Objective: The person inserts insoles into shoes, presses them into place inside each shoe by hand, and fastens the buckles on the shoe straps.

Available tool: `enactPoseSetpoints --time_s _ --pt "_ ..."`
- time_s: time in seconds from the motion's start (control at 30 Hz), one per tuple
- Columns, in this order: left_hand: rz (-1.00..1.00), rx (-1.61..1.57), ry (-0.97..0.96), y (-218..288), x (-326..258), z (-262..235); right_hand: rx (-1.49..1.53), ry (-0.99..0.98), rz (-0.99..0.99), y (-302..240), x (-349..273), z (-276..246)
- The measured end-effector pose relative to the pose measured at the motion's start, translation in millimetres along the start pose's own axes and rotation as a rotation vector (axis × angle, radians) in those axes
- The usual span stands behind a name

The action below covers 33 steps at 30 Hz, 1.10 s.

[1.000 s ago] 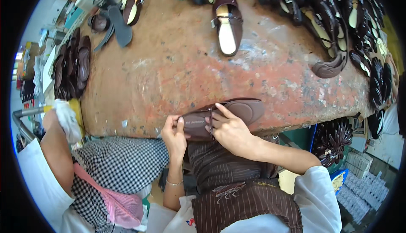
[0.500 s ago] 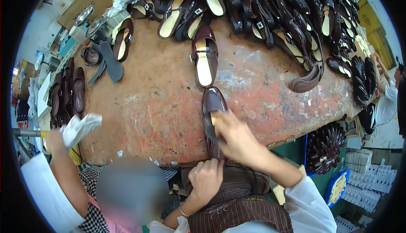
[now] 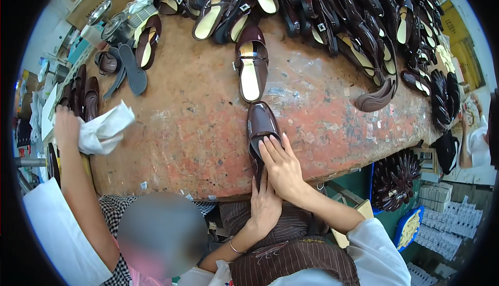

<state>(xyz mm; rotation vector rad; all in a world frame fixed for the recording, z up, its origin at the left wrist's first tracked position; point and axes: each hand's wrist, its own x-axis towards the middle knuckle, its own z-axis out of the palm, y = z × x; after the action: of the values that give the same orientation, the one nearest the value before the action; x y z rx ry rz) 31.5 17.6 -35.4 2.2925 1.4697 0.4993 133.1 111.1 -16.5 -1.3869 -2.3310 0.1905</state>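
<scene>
A glossy dark brown slip-on shoe (image 3: 263,121) lies toe away from me at the near edge of the table. My right hand (image 3: 283,171) lies flat over its opening, fingers stretched out and pressing on the dark inner lining. Low at the heel, my left hand (image 3: 266,207) holds the shoe, its fingertips along the back. Touching the shoe's toe is another brown shoe (image 3: 243,73) with a strap and a pale insole. My hands hide most of the near shoe's inside.
Piled shoes (image 3: 312,10) cover the far side. Grey soles (image 3: 132,70) lie at the left. A co-worker's hand (image 3: 67,127) holds a white cloth (image 3: 106,129) at the left edge. A blue tray (image 3: 408,229) stands low at the right; another person is at far right.
My right hand has stopped its blurred motion and flattened over the shoe's opening, where a dark lining covers the gold interior. My left fingers have stretched up the heel. The co-worker's cloth has shifted.
</scene>
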Motion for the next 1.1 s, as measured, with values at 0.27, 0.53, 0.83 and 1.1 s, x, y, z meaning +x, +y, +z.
enactPoseSetpoints --time_s 0.27,0.53,0.83,1.1 --pt "-0.05 0.003 -0.118 -9.1 -9.4 6.7 -0.003 -0.294 0.146 -14.6 19.0 -3.7" --pt "-0.021 0.159 -0.135 -1.2 -5.6 9.7 -0.203 -0.27 0.16 -16.0 19.7 8.2" --pt "-0.067 0.113 -0.124 1.3 -10.1 8.2 -0.066 -0.246 0.018 -10.4 -20.1 -4.9" --pt "-0.039 0.087 -0.093 -4.4 -9.7 11.8 -0.264 -0.17 0.052 -7.7 10.9 15.9"
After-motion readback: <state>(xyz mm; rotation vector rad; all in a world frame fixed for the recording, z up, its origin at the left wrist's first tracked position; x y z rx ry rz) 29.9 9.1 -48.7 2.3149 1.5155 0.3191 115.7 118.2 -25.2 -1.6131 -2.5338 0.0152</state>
